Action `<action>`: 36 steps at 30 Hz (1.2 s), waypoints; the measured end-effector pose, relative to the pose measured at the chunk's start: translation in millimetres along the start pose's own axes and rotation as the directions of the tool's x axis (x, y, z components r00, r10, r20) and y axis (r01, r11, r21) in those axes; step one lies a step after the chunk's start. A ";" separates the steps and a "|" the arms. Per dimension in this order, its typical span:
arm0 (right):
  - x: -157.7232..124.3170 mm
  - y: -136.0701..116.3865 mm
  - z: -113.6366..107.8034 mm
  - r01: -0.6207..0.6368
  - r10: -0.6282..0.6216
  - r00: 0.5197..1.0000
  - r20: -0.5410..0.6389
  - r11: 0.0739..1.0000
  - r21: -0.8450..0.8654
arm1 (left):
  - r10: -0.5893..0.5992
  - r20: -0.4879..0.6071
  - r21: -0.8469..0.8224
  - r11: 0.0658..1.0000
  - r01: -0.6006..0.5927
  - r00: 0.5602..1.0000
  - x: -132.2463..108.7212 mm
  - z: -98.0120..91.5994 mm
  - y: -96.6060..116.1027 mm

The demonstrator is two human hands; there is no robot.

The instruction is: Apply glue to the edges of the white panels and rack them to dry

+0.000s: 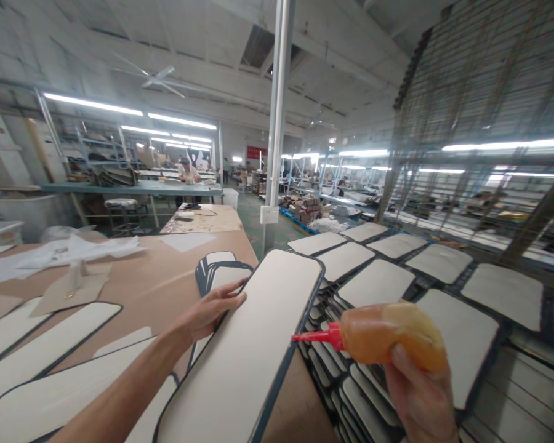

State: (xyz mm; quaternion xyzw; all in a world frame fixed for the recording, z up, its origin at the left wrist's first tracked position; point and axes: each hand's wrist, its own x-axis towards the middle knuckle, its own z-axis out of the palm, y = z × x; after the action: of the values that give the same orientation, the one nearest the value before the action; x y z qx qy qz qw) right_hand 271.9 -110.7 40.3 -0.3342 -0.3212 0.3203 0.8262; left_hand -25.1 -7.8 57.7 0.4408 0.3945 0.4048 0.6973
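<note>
My left hand [219,307] grips the left edge of a long cream panel [253,332] with rounded corners and a dark border. The panel is held tilted above the table. In my right hand [418,394] is a squeeze bottle [392,335] of amber liquid, lying on its side in my grip. Its red nozzle [318,336] points left, with the tip at the panel's right border. Whether the tip touches the border I cannot tell. Behind my left fingers stands a small stack of dark-edged panels [226,271].
Several similar panels [55,344] lie on the brown table [166,271] at left, near a beige flap piece [74,286]. To the right, a wire rack [526,375] carries rows of cream panels [378,280]. A metal post [277,123] rises beyond the table.
</note>
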 end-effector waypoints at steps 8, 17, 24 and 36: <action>-0.6 -4.6 -8.0 -0.008 0.008 1.000 0.015 1.000 -0.025 | 0.007 0.044 0.002 1.000 -0.007 0.999 15.8 12.8 8.9; -3.3 -11.5 -19.3 -0.034 0.036 0.999 0.028 0.996 -0.078 | 0.012 0.042 -0.008 1.000 -0.011 0.999 36.6 26.9 13.6; -3.4 -9.7 -34.0 -0.054 0.058 0.997 0.058 0.995 -0.083 | 0.011 0.037 -0.026 1.000 -0.010 0.999 48.3 36.7 15.7; -7.2 -14.6 -56.8 -0.115 0.123 0.991 0.060 0.986 -0.124 | 0.033 0.063 0.000 0.999 -0.033 0.997 60.6 47.3 18.0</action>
State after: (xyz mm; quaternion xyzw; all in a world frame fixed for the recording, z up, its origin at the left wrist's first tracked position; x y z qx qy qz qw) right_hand 314.6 -144.1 16.6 -0.3909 -0.3469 0.3603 0.7727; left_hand 35.8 38.6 77.0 0.4603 0.3652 0.4017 0.7024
